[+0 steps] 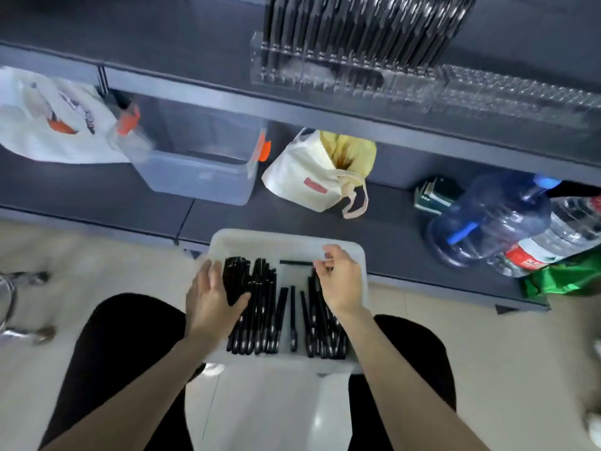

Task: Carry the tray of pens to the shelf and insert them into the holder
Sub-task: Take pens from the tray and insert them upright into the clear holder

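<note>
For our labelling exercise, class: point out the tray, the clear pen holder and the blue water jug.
tray (276, 242): head view, bare far rim.
clear pen holder (325, 76): head view, front wall.
blue water jug (494, 219): head view, body.

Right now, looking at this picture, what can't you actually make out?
Head view:
- Shelved pens in the clear holder: their upper ends are cut off by the top edge.
- Loose pens in the tray: some lie hidden under the left hand.
- Single pen: its end is covered by fingers of the right hand.
- Books: titles too small and blurred.
- Green bag: cut off by the right edge.
</note>
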Motion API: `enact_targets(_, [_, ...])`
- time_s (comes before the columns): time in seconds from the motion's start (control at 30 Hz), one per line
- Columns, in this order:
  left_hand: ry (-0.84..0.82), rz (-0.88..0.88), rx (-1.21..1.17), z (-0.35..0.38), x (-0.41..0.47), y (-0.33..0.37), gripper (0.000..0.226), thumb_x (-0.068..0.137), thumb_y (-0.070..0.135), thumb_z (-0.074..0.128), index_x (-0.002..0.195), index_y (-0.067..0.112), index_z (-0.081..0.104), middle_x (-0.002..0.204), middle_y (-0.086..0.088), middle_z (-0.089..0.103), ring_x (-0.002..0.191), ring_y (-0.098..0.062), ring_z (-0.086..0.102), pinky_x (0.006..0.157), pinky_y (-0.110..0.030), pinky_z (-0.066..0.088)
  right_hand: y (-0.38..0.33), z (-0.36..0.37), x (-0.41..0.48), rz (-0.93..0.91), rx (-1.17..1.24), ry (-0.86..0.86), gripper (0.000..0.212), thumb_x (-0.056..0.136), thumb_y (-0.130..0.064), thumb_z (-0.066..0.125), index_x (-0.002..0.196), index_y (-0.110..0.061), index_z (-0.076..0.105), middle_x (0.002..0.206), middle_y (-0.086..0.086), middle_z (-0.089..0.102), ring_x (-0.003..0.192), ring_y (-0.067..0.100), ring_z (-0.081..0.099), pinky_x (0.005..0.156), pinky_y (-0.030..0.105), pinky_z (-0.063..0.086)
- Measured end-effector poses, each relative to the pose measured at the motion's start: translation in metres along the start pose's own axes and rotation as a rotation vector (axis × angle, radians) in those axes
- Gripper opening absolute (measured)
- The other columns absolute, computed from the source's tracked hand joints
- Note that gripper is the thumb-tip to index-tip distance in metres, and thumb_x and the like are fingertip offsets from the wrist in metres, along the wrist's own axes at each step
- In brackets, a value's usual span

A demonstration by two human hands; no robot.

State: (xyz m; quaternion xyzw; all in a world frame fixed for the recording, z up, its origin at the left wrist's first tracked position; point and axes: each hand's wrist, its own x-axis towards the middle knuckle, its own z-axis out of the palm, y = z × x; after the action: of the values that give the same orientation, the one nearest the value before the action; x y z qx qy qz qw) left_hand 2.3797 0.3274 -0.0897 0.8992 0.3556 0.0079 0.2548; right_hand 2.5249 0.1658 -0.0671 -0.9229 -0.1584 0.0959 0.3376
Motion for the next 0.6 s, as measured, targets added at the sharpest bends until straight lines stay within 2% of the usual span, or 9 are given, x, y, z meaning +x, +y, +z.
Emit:
enact_targets(0.07, [0.024,-0.042,-0.009,0.015,-0.014,-0.017,0.087,0.075,0.031,0.077,0.138,-0.007,0.033,0.142,-0.029,0.034,0.128,-0.044,0.036,0.104,-0.050,0.036,0.014,0.025,-0.020,0.070,-0.025,-0.102,0.032,0.092,-0.018,0.057,0.123,-0.010,0.056,0.119,0.009,0.062,0.108,0.024,0.059,0.091,0.037,0.048])
enact_targets(0.1, [0.047,-0.082,-0.031,0.022,-0.020,-0.023,0.088,0.073,0.028,0.079,0.137,-0.010,0.033,0.141,-0.031,0.034,0.128,-0.046,0.035,0.104,-0.051,0.036,0.019,0.036,-0.029,0.106,-0.036,-0.156,0.034,0.093,-0.020,0.057,0.125,-0.010,0.054,0.123,0.009,0.060,0.113,0.024,0.057,0.094,0.037,0.046])
enact_targets(0.2, [0.052,-0.193,-0.093,0.037,-0.037,-0.034,0.090,0.079,0.027,0.074,0.142,-0.010,0.022,0.149,-0.028,0.022,0.137,-0.042,0.022,0.109,-0.048,0.027,0.031,0.061,-0.047,0.211,-0.080,-0.295,0.048,0.094,-0.024,0.056,0.137,-0.007,0.042,0.136,0.011,0.048,0.127,0.027,0.043,0.104,0.034,0.036])
enact_targets(0.27, [0.054,-0.199,-0.088,0.044,-0.041,-0.037,0.091,0.079,0.028,0.073,0.143,-0.009,0.019,0.150,-0.027,0.022,0.137,-0.041,0.024,0.108,-0.047,0.029,0.035,0.073,-0.054,0.264,-0.088,-0.372,0.056,0.094,-0.026,0.055,0.142,-0.005,0.034,0.141,0.014,0.041,0.132,0.029,0.035,0.107,0.033,0.030])
enact_targets(0.47, [0.065,-0.218,-0.019,0.050,-0.039,-0.036,0.094,0.077,0.038,0.073,0.143,-0.007,0.023,0.146,-0.025,0.032,0.129,-0.041,0.036,0.100,-0.047,0.035,0.032,0.096,-0.049,0.337,-0.123,-0.506,0.060,0.093,-0.035,0.055,0.141,-0.007,0.034,0.140,0.015,0.036,0.131,0.033,0.032,0.106,0.038,0.032])
enact_targets(0.6, [0.078,-0.224,-0.010,0.052,-0.039,-0.036,0.094,0.076,0.041,0.073,0.142,-0.008,0.026,0.143,-0.026,0.035,0.125,-0.042,0.040,0.096,-0.047,0.038,0.028,0.107,-0.046,0.351,-0.197,-0.541,0.056,0.093,-0.030,0.056,0.140,-0.010,0.035,0.140,0.012,0.035,0.131,0.033,0.030,0.106,0.037,0.032])
